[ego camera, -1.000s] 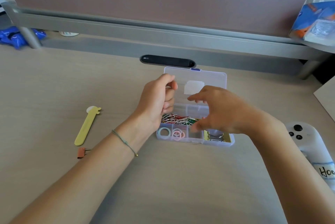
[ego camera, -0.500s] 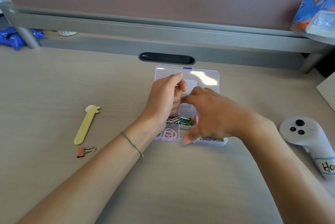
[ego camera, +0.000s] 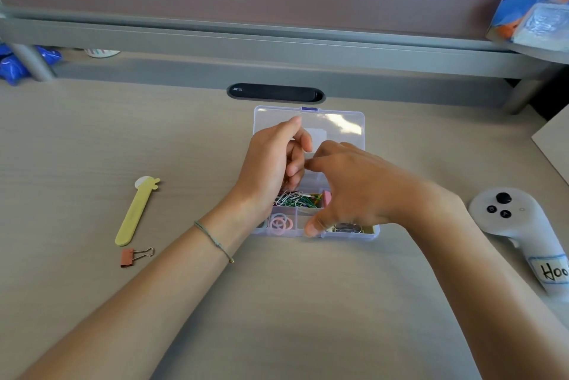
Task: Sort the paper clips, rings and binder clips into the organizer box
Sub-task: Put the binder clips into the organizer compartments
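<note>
A clear organizer box [ego camera: 351, 236] lies open at the desk's middle, its lid [ego camera: 338, 121] laid back flat. Mixed coloured paper clips [ego camera: 297, 199] fill one middle compartment. Pink rings [ego camera: 280, 223] lie in a front compartment, and metal binder clips [ego camera: 348, 227] in the front right one. My left hand [ego camera: 268, 170] hovers over the box with fingers curled; what is inside it is hidden. My right hand [ego camera: 360, 185] reaches across the box, its fingertips pinched against the left hand's fingers. An orange binder clip [ego camera: 129, 257] lies loose on the desk at left.
A yellow flat stick [ego camera: 135, 213] lies just above the loose clip. A white controller [ego camera: 517, 225] rests at the right. A black cable slot [ego camera: 275, 92] sits behind the box, under a grey rail and partition. A sheet corner [ego camera: 554, 145] shows at far right.
My right hand's fingers rose from the box's front compartments and met the left hand's fingertips above the box's back half. The left hand lifted slightly.
</note>
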Demonstrator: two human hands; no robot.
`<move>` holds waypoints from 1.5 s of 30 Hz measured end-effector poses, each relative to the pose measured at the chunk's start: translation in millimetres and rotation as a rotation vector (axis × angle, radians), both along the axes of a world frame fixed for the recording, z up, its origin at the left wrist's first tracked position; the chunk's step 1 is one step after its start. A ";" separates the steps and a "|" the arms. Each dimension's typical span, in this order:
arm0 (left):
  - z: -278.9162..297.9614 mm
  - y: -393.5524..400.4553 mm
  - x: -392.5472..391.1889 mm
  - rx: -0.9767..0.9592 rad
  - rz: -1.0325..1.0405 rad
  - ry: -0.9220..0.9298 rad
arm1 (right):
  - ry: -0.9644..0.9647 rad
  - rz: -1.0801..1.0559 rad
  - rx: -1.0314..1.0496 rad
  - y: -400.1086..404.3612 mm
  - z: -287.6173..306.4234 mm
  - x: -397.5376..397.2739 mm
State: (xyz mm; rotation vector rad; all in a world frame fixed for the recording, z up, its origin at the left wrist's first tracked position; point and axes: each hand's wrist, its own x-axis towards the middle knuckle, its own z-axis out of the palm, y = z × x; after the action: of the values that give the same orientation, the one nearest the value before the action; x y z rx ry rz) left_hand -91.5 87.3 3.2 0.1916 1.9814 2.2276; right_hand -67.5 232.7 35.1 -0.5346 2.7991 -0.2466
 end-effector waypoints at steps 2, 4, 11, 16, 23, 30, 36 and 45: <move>-0.3 -2.0 -1.8 -0.002 0.006 0.002 | -0.006 -0.002 0.003 0.4 0.5 -0.6; -1.2 -6.4 -4.9 0.010 0.012 0.004 | -0.008 -0.005 0.007 0.9 0.7 -1.4; -3.4 -18.7 -8.1 0.026 0.007 -0.008 | -0.007 -0.007 0.002 1.5 -0.4 -2.3; -4.4 -17.9 -3.8 0.011 -0.023 0.008 | 0.003 -0.014 0.009 0.8 -1.4 -3.6; -4.9 -25.0 -4.2 0.037 0.005 -0.017 | 0.009 -0.027 -0.015 1.9 -0.8 -3.6; 1.1 -33.8 -10.4 0.095 -0.048 -0.026 | 0.016 -0.033 -0.044 3.3 -1.0 -3.8; 3.4 -70.2 -9.4 -0.586 -0.026 0.277 | 0.130 -0.046 -0.139 -1.5 0.6 -3.5; 1.3 -84.0 -5.4 -0.889 -0.195 0.390 | 0.319 -0.085 -0.305 -21.1 -16.9 -3.7</move>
State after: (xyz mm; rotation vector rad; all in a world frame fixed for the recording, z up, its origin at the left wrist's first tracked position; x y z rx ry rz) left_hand -96.9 3.3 4.4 0.6871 2.7788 1.0805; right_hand -71.2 211.6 18.2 -0.5654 3.1168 -0.6693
